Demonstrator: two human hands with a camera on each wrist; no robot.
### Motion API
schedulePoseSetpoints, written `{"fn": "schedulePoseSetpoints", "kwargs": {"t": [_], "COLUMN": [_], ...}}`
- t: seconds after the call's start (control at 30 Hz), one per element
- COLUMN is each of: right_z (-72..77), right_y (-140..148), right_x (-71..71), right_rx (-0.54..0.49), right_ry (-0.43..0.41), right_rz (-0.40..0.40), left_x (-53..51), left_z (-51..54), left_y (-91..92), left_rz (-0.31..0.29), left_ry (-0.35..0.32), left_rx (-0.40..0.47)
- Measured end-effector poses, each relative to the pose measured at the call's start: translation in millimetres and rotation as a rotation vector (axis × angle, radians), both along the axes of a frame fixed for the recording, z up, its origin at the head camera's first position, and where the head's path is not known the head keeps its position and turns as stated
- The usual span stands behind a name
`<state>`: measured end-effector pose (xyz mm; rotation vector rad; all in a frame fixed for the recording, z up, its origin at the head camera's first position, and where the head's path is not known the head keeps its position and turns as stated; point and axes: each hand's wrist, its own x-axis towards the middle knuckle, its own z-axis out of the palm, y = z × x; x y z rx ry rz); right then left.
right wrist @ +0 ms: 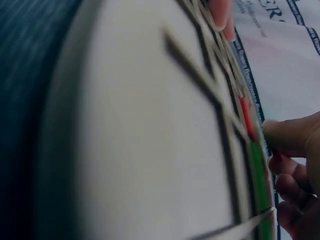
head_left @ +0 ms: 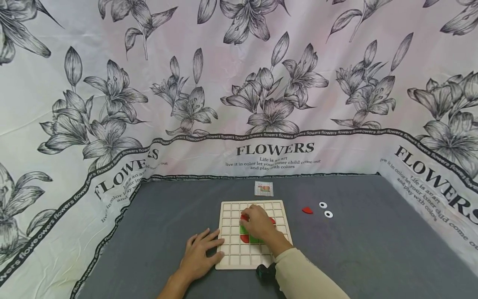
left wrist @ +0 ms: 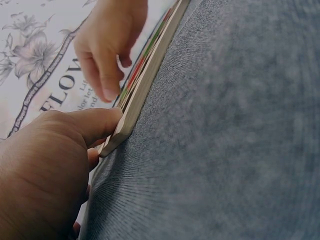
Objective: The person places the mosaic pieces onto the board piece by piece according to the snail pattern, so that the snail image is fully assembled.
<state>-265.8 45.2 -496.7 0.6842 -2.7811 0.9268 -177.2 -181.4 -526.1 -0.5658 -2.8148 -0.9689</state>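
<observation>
A pale wooden grid board [head_left: 233, 249] lies on the grey table. My left hand [head_left: 198, 255] rests at its left edge, fingers spread and fingertips touching the rim; the left wrist view shows the thumb [left wrist: 102, 122] against a corner. Over the board's middle, my right hand [head_left: 257, 222] pinches a small red piece [right wrist: 277, 156], mostly hidden by the fingers. Set in the grid beneath that hand are green pieces [head_left: 254, 239], a rounded red piece [head_left: 244, 238] and another red piece [head_left: 272, 220], all partly covered.
Behind the board lies a small picture card [head_left: 264, 189]. To the right are a loose red wedge [head_left: 307, 210] and two white discs with black centres, one disc [head_left: 323, 205] behind the other disc [head_left: 328, 214]. A flower-printed cloth [head_left: 276, 160] surrounds the table's back and sides.
</observation>
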Motion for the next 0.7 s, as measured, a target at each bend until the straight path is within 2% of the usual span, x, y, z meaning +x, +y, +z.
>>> {"fn": "schedulePoseSetpoints", "kwargs": {"t": [0.17, 0.5, 0.7], "right_z": [-5.7, -7.9, -0.7], "right_y": [1.3, 1.5, 4.5], "right_x": [-0.9, 0.5, 0.6], "right_rx": [0.014, -0.068, -0.119], "right_ry": [0.012, 0.078, 0.117], "right_rz": [0.007, 0.044, 0.044], "left_x": [-0.4, -0.1, -0.4], "left_z": [-1.2, -1.0, -1.0], "left_y": [0.3, -0.3, -0.3], "left_rz": [0.002, 0.014, 0.01], "left_ry": [-0.004, 0.009, 0.014], "left_rx": [0.002, 0.004, 0.0]}}
